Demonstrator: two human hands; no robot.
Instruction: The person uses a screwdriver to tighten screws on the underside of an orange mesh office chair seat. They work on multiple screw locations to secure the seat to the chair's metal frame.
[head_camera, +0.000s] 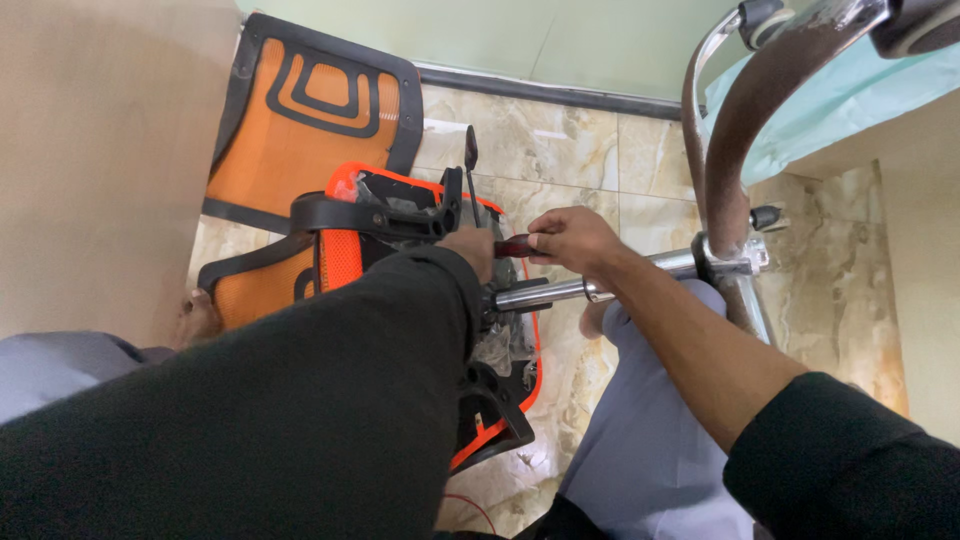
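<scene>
1. The left hand is mostly hidden behind its own black sleeve. Only the knuckles show, so I cannot tell if it is open or closed.
2. The right hand is closed around a dark red tool handle. The handle lies between the two hands, in the middle of the scene.
3. The tool's tip is hidden, so I cannot tell what kind of tool it is.
4. Just below the hands lies a shiny silver metal pole. It runs right to a silver chair base with curved legs, cut off at the top edge.
5. Under the hands sits an orange mesh seat with black plastic parts, half covered by the left arm.
6. Farther away, an orange and black chair back lies on the tan marble floor tiles.
</scene>
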